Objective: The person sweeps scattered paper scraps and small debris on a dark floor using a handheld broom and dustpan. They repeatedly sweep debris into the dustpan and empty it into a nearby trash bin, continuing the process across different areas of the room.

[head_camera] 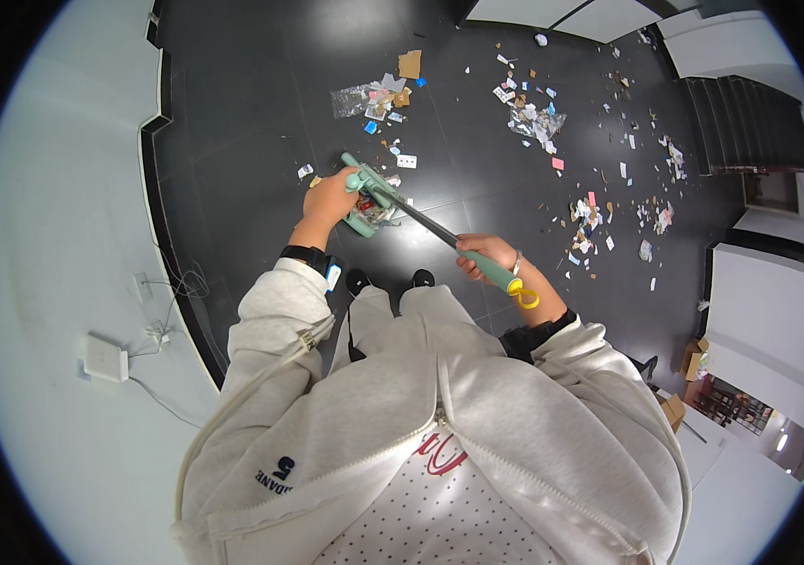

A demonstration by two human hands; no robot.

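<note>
My right hand is closed round the green grip of a long-handled sweeping tool, with a dark shaft and a yellow hanging loop. At its far end, my left hand grips green plastic beside a round knob. Just under the head lies an open green pan or tray holding mixed litter, with red and clear plastic bits. Whether pan and head are one piece, I cannot tell. The fingertips of my left hand are partly hidden. A playing card lies on the floor beyond the head.
Piles of scraps, plastic bags and cards lie on the dark tiled floor, ahead and to the right. A cardboard piece lies farther ahead. Left is a white wall with a white box and loose cables. Stairs stand far right.
</note>
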